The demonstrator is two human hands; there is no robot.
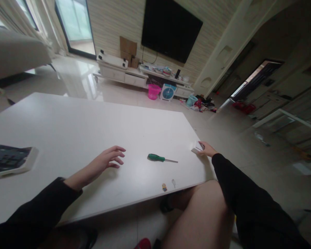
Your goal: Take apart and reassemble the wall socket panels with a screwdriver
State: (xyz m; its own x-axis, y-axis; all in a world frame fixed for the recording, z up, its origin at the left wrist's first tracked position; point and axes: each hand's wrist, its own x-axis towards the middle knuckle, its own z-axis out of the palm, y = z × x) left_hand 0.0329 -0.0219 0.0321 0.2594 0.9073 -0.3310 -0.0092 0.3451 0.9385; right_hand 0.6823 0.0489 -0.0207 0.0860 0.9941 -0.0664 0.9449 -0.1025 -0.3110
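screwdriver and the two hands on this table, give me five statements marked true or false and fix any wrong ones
1. The screwdriver lies on the white table, between the left hand and the right hand. True.
2. Its handle is red. False: it is green.
3. The right hand has hold of a small white object. True.
4. The left hand grips that object too. False: it holds nothing.
5. The screwdriver's shaft points toward the left hand. False: it points away from it.

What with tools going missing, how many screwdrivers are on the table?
1 in view: the screwdriver on the table, between the left hand and right hand.
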